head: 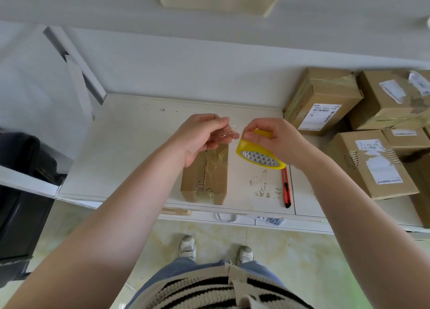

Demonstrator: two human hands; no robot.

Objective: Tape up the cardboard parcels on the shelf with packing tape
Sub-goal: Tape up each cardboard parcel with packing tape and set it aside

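Tape roll (258, 151), yellow, is gripped in the right hand (272, 139) above the white shelf (130, 150), its clear free end pinched by the left hand (204, 134) over a small cardboard parcel (204, 176), beside a red utility knife (286, 187).

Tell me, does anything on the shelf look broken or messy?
Yes. The big parcel on the right has torn labels and ripped cardboard showing its ridges. The shelf has scuffed, peeling patches beside the red utility knife.
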